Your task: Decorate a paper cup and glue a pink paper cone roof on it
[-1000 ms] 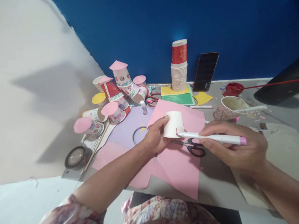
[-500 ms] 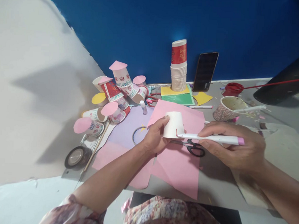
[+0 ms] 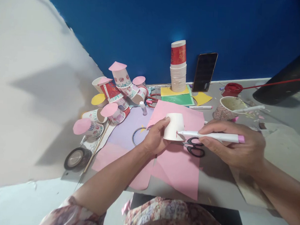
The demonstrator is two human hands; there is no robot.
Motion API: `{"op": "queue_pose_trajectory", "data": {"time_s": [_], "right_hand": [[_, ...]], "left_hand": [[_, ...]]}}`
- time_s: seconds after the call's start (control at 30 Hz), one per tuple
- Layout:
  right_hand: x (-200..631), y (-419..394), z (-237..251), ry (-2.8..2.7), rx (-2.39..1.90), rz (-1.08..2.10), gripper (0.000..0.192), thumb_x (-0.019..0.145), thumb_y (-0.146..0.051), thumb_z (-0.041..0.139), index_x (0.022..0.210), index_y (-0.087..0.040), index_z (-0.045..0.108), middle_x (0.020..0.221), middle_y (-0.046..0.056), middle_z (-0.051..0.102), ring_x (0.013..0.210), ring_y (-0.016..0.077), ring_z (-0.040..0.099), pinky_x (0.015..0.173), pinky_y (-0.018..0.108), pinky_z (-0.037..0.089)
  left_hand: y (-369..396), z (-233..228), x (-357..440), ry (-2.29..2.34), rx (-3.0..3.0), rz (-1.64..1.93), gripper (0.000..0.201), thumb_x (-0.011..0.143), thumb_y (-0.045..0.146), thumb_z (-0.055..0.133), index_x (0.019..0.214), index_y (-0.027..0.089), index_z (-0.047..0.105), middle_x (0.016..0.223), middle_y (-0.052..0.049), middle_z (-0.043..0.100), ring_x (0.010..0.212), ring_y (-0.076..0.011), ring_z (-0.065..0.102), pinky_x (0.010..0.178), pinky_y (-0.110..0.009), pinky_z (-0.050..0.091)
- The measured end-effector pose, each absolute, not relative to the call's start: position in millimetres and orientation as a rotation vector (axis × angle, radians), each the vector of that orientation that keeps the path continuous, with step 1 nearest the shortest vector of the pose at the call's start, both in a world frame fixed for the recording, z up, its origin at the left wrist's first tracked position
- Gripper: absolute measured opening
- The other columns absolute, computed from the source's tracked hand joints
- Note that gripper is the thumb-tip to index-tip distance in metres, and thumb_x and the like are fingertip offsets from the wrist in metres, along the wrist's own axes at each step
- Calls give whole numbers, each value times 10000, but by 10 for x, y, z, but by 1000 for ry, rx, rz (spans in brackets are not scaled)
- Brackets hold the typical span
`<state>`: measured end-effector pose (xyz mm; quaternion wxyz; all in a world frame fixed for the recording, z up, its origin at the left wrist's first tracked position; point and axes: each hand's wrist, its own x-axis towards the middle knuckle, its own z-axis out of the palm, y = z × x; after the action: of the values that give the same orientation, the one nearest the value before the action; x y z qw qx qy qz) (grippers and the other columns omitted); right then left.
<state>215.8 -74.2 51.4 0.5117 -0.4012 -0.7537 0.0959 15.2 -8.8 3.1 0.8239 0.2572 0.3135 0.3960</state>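
Note:
My left hand (image 3: 157, 136) is closed round a white paper cup (image 3: 173, 125) held upside down, its wide rim at the bottom. A small red mark shows on the cup's side near the rim. In my right hand (image 3: 238, 148) is a white felt-tip pen (image 3: 216, 136) with a pink end, its tip touching the cup at that mark. Beneath the cup lie black-handled scissors (image 3: 195, 149) on a pink paper sheet (image 3: 179, 173). A roll of tape (image 3: 137, 138) lies to the left, partly behind my left hand.
Decorated paper cups with pink cones (image 3: 118, 78) stand and lie at the left. A tall cup stack (image 3: 178, 75) and a phone (image 3: 205, 71) stand by the blue wall. A glue stick (image 3: 143, 109), a patterned cup (image 3: 223, 110) and a wide tape roll (image 3: 75, 158) surround the paper.
The pen tip has moved up slightly on the cup, and the red mark has changed shape, with an added stroke. The cup has tilted a little; the whole view has shifted slightly.

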Motion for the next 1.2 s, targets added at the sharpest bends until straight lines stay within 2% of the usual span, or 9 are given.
{"op": "queue_pose_trajectory", "data": {"time_s": [0.13, 0.27, 0.5, 0.67, 0.9, 1.07, 1.2], "right_hand": [[2156, -738, 515, -1795, -987, 199, 113, 929, -180, 698, 900, -289, 700, 772, -59, 799, 563, 113, 717, 526, 192, 570], [2168, -739, 532, -1790, -998, 184, 119, 917, -170, 701, 886, -285, 702, 744, -55, 793, 552, 121, 717, 509, 199, 566], [2165, -738, 551, -1831, -952, 218, 114, 920, -155, 695, 889, -265, 700, 741, -48, 790, 546, 108, 708, 519, 182, 561], [2179, -739, 529, -1811, -977, 205, 105, 925, -162, 700, 891, -261, 702, 761, -51, 798, 565, 92, 711, 539, 158, 560], [2177, -752, 532, -1778, -1009, 205, 128, 918, -160, 698, 877, -282, 703, 724, -58, 791, 462, 108, 675, 433, 190, 532], [2159, -753, 540, -1801, -959, 212, 120, 907, -155, 704, 897, -274, 707, 749, -40, 796, 527, 125, 710, 496, 202, 563], [2156, -753, 531, -1815, -949, 212, 121, 904, -150, 701, 907, -271, 708, 739, -41, 788, 545, 126, 705, 533, 209, 572]], "left_hand": [[-100, 55, 158, 664, 538, 837, 434, 925, 325, 640, 1254, 41, 653, 945, -165, 791, 830, -277, 760, 817, -400, 606], [-100, 57, 153, 651, 551, 818, 460, 909, 352, 672, 1257, 51, 662, 953, -162, 794, 815, -283, 761, 835, -422, 597], [-98, 30, 150, 667, 550, 839, 448, 909, 345, 681, 1247, 51, 675, 945, -159, 796, 921, -302, 767, 882, -409, 588], [-106, 40, 147, 651, 536, 832, 443, 910, 331, 665, 1253, 51, 670, 959, -159, 799, 853, -280, 764, 848, -403, 596], [-107, 70, 136, 630, 559, 815, 502, 921, 335, 632, 1344, 66, 620, 995, -170, 806, 848, -311, 769, 866, -482, 606], [-113, 59, 150, 647, 545, 860, 464, 940, 364, 665, 1289, 57, 662, 972, -162, 803, 838, -274, 762, 835, -405, 603], [-122, 55, 153, 681, 549, 861, 489, 908, 389, 743, 1268, 65, 677, 955, -147, 795, 842, -271, 764, 847, -396, 598]]}}
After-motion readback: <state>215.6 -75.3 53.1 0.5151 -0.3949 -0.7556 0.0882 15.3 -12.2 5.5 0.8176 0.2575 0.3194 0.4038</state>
